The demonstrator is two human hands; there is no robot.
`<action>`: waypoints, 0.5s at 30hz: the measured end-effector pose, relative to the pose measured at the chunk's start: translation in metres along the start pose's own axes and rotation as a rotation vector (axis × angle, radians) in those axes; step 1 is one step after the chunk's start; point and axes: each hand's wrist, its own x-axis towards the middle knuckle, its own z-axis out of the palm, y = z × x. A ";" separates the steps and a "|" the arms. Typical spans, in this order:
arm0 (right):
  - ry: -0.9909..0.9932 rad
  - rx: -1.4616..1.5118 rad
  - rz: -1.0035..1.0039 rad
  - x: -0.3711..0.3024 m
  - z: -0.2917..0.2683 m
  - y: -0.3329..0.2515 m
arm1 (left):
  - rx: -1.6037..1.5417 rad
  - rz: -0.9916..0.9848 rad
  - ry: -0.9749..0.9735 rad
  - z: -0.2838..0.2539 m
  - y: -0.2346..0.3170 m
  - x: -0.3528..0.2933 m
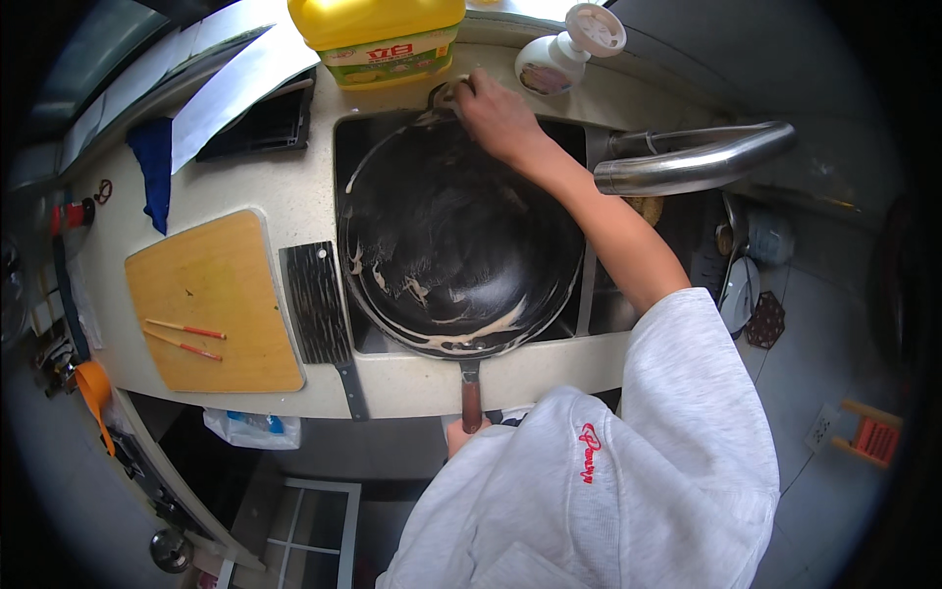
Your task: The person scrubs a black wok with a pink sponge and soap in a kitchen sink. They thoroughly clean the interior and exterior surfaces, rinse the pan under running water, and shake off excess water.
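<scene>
A pale kitchen counter (294,187) curves round a sink (599,304), with a big black wok in it.

At the left of the frame a wooden cutting board (211,304) lies on the counter with two chopsticks (184,337) on it, and just beside it a dark cleaver (319,309) rests with its handle over the counter edge. In the middle the black wok (456,240), streaked with whitish suds, fills the sink. Low in the frame the left hand (463,432) seems to grip the wok's brown handle (472,398), though a grey sleeve hides most of the fingers. At the wok's far rim the right hand (496,118) is curled round a small scrubber (449,95), pressing it to the rim. Behind stand a yellow detergent jug (378,39) and a white pump bottle (564,54). To the right a steel tap (692,162) reaches across.
</scene>
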 end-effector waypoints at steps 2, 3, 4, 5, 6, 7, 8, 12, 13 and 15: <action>-0.037 0.001 0.096 -0.008 -0.002 0.003 | 0.005 0.008 -0.007 0.001 -0.005 0.003; -0.073 0.016 0.104 -0.015 -0.007 0.005 | 0.006 0.012 -0.017 0.002 -0.004 0.004; -0.109 0.030 0.113 -0.020 -0.011 0.007 | 0.001 0.006 -0.016 0.002 -0.003 0.003; -0.102 0.051 0.160 -0.024 -0.013 0.009 | -0.003 -0.001 -0.014 0.002 -0.001 0.002; -0.095 0.071 0.211 -0.030 -0.013 0.013 | -0.003 -0.006 -0.015 0.001 0.002 0.001; -0.087 0.090 0.261 -0.035 -0.013 0.015 | 0.000 0.001 -0.009 0.002 0.001 0.003; -0.121 0.142 0.139 -0.043 -0.012 0.006 | 0.004 0.007 -0.002 0.002 -0.002 0.005; 0.020 0.259 0.407 -0.039 -0.004 0.010 | 0.025 0.004 -0.007 -0.001 -0.005 0.003; 0.045 0.248 0.393 -0.036 -0.006 0.005 | 0.037 -0.008 -0.003 -0.003 -0.007 0.001; 0.106 0.190 0.407 -0.036 -0.007 0.004 | 0.052 -0.021 0.004 0.000 -0.010 0.004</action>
